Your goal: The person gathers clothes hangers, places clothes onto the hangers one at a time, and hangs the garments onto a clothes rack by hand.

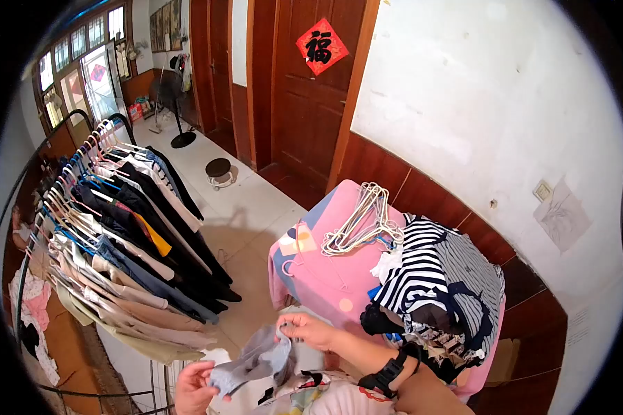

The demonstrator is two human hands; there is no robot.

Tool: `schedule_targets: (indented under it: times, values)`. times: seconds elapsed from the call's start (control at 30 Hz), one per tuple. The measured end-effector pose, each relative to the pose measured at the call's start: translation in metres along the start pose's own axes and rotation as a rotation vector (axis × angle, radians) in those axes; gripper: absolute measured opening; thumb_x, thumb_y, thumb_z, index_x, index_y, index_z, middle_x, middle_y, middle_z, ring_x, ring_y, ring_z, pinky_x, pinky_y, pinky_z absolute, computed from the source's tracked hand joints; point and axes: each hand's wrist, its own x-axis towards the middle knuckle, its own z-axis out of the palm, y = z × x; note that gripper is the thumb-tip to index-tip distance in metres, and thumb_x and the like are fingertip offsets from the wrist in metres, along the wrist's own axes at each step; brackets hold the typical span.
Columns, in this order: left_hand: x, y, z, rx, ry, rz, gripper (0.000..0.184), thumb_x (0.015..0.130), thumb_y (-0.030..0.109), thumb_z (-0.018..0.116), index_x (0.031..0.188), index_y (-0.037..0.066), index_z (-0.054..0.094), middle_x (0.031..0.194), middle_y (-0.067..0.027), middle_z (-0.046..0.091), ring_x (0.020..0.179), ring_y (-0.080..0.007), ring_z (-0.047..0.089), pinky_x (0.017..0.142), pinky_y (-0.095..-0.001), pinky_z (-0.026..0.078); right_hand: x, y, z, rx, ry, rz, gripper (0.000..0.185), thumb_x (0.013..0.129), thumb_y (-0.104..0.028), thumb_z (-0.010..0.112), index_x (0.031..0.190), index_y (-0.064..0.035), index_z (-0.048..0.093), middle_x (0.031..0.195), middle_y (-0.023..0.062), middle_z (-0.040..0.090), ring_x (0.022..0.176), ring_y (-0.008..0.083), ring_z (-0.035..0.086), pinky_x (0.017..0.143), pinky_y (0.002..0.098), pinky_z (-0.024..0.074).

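Observation:
My left hand pinches the left end of a small grey cloth garment, low in the view. Higher and to the right, my right hand has its fingers closed on the garment's other end, so the cloth hangs bunched between both hands. Its exact kind does not show. Below it lies light patterned fabric at my lap. A black strap circles my right wrist area.
A rack of hung clothes stands to the left. At right, a pink-covered table bears a bundle of hangers, one pink hanger and a pile of striped clothes. A stool and fan stand farther back.

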Motion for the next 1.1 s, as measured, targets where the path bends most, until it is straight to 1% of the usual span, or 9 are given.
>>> schedule_targets:
  times: [0.2,0.33,0.43,0.63,0.73,0.87,0.97,1.03,1.1]
  values:
    - [0.033,-0.030,0.025,0.004,0.226,-0.135,0.033,0.077,-0.010,0.064,0.108,-0.002,0.055,0.094,-0.0135,0.063,0.076,-0.0213,0.064,0.055,-0.0366,0.057,0.006,-0.020,-0.110,-0.010,0.522,0.116,0.011,0.092,-0.019,0.061,0.098,-0.0103,0.061,0.086,-0.0012,0.062,0.077,0.0093,0.058,0.062,0.0255,0.0488]
    - [0.059,-0.035,0.052,-0.029,0.261,-0.169,0.030,0.078,-0.011,0.061,0.107,-0.002,0.056,0.094,-0.0124,0.062,0.076,-0.0207,0.063,0.060,-0.0370,0.058,0.010,-0.017,-0.201,-0.121,0.622,0.126,0.014,0.089,-0.020,0.065,0.099,-0.0103,0.062,0.084,-0.0002,0.063,0.070,0.0105,0.058,0.062,0.0264,0.0488]
    - [0.078,-0.047,0.056,0.235,0.167,-0.284,0.036,0.086,0.003,0.061,0.121,0.005,0.054,0.109,-0.0070,0.062,0.091,-0.0199,0.061,0.073,-0.0318,0.051,0.013,-0.017,-0.270,0.150,0.752,0.120,0.015,0.087,-0.020,0.067,0.097,-0.0101,0.062,0.083,0.0012,0.063,0.069,0.0113,0.059,0.060,0.0265,0.0475]
    - [0.115,-0.053,0.133,0.522,0.344,-0.232,0.025,0.087,0.007,0.062,0.112,0.006,0.060,0.093,-0.0006,0.060,0.080,-0.0108,0.055,0.066,-0.0270,0.046,0.028,0.024,-0.409,0.282,1.220,0.080,0.022,0.084,-0.025,0.071,0.094,-0.0080,0.060,0.072,0.0042,0.061,0.060,0.0132,0.057,0.051,0.0302,0.0450]
    - [0.115,-0.059,0.140,0.568,0.410,-0.289,0.025,0.088,0.009,0.061,0.113,0.008,0.059,0.092,0.0010,0.058,0.080,-0.0095,0.053,0.067,-0.0261,0.045,0.050,0.087,-0.491,-0.012,1.545,0.073,0.036,0.080,-0.029,0.076,0.086,0.0002,0.057,0.069,0.0086,0.059,0.061,0.0189,0.059,0.054,0.0378,0.0472]
    - [0.107,-0.076,0.140,0.454,0.454,-0.253,0.032,0.089,0.012,0.057,0.120,0.011,0.049,0.101,-0.0027,0.056,0.083,-0.0143,0.053,0.071,-0.0289,0.046,0.049,0.031,-0.464,-0.349,1.657,0.318,0.046,0.073,-0.035,0.079,0.089,0.0042,0.062,0.079,0.0179,0.066,0.074,0.0365,0.064,0.074,0.0457,0.0507]
    - [0.106,-0.073,0.159,0.339,0.411,-0.221,0.027,0.090,0.015,0.053,0.117,0.008,0.050,0.110,-0.0063,0.054,0.088,-0.0211,0.054,0.071,-0.0324,0.046,0.043,0.000,-0.443,-0.462,1.526,0.436,0.046,0.073,-0.044,0.071,0.085,0.0001,0.068,0.089,0.0222,0.068,0.087,0.0377,0.066,0.079,0.0471,0.0513]
    - [0.117,-0.059,0.189,1.109,0.369,-0.270,0.022,0.089,0.016,0.054,0.108,0.005,0.056,0.103,-0.0068,0.058,0.084,-0.0204,0.054,0.071,-0.0330,0.046,0.047,0.004,-0.444,-0.511,1.511,0.473,0.042,0.078,-0.042,0.066,0.088,-0.0012,0.069,0.093,0.0209,0.069,0.089,0.0391,0.065,0.079,0.0471,0.0518]
    - [0.124,-0.050,0.208,1.002,0.463,-0.365,0.021,0.089,0.017,0.055,0.104,0.003,0.058,0.099,-0.0078,0.059,0.083,-0.0208,0.055,0.072,-0.0337,0.045,0.044,0.006,-0.443,-0.593,1.461,0.489,0.039,0.081,-0.039,0.062,0.089,-0.0019,0.069,0.093,0.0199,0.069,0.088,0.0391,0.065,0.080,0.0462,0.0522]
